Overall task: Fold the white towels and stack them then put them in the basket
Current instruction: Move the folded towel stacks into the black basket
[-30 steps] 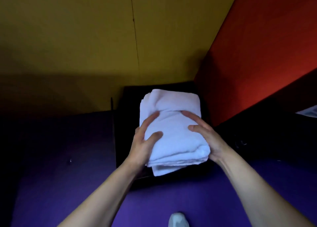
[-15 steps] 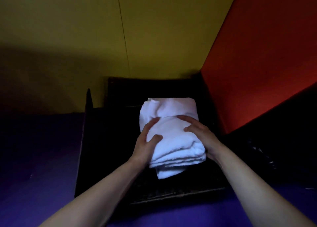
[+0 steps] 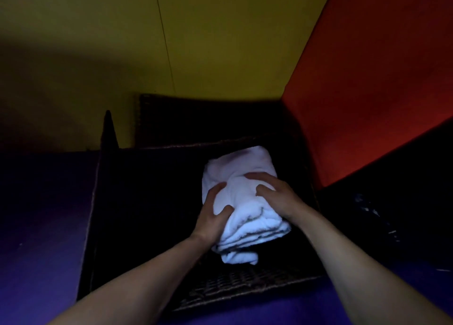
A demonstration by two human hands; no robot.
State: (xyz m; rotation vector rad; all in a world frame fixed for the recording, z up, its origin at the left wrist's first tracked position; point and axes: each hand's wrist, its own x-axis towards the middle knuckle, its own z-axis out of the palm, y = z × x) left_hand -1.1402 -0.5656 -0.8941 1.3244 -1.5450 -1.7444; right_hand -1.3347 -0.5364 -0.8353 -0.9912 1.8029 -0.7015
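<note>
Towels: though folded and stacked, the towels (image 3: 242, 207) are soft and light (likely to slump); best held from both sides.
Where: inside the basket (image 3: 245, 285).
Left hand (image 3: 213, 216): fingers curled, gripping the stack's side.
Right hand (image 3: 277, 197): grips the opposite side.

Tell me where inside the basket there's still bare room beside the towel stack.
The widest bare patch is the basket floor between the towel stack and the left wall. A narrower strip of woven floor shows between the stack and the near rim. It's crowded on the right: the stack sits near the right wall, with the left hand and right hand gripping it.
</note>
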